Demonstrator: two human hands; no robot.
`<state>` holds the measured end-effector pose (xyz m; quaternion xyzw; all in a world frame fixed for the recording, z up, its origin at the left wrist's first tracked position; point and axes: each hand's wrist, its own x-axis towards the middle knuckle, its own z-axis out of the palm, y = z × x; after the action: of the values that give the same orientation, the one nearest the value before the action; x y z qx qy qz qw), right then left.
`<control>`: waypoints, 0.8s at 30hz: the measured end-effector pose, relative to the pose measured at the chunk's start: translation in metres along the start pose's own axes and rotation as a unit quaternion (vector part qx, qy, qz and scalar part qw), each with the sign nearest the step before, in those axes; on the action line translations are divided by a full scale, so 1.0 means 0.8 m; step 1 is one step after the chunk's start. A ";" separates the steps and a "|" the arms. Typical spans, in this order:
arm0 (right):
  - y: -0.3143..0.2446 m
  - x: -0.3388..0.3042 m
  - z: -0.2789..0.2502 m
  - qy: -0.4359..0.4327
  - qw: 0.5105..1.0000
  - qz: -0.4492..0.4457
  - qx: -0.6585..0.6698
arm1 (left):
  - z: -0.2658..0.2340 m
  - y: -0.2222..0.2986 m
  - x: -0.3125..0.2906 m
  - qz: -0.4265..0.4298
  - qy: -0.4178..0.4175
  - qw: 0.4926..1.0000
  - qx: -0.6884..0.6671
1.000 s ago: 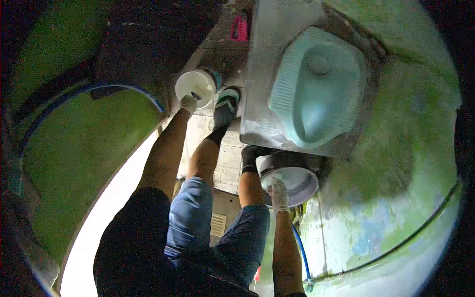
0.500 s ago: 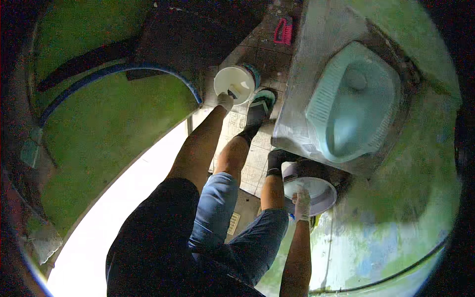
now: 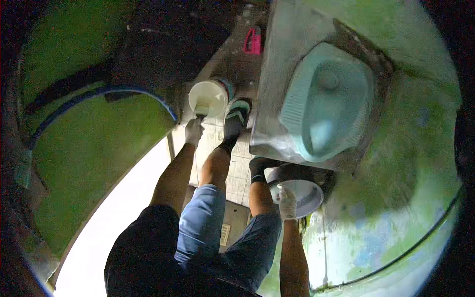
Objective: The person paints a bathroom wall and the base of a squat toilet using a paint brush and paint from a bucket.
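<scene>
My left hand (image 3: 194,132), in a pale glove, is closed on the handle of a paintbrush (image 3: 201,111). The brush's light bristles lie over the near rim of a white bucket (image 3: 197,93), pointing away from me. What the bucket contains is hard to make out. My right hand (image 3: 287,204), also gloved, is at the near left side of a round pale basin (image 3: 309,197). Its fingers are drawn together, and a small light spot shows at their tips. Whether that is an object or a fingertip is unclear.
A pale green squat toilet (image 3: 331,99) is set in a raised slab (image 3: 264,141) on the right. On the tiles far ahead lies a pink scrubbing brush (image 3: 253,41). A blue hose (image 3: 106,90) arches at the left. My sandalled foot (image 3: 237,114) stands beside the bucket.
My left hand has come back toward me, bringing the brush from inside the bucket to its near rim. The right hand stays by the basin. The whole view has shifted.
</scene>
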<state>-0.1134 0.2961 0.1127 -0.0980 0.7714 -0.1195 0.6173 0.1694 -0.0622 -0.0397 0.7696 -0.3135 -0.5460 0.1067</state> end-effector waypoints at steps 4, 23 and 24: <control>-0.002 -0.011 0.001 0.058 0.983 -0.169 -0.047 | -0.002 0.020 -0.072 0.071 -0.011 0.991 -0.109; -0.047 0.077 -0.015 0.054 0.943 -0.327 -0.031 | 0.488 0.333 -0.240 0.622 -0.245 0.683 0.294; -0.042 0.076 -0.044 0.219 0.736 -0.557 -0.318 | 0.521 0.340 -0.254 0.674 -0.238 0.637 0.288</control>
<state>-0.1611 0.2480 0.0737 -0.6714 0.6862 -0.2080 0.1875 -0.3502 -0.0785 0.0967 0.1795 -0.9013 -0.3688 0.1395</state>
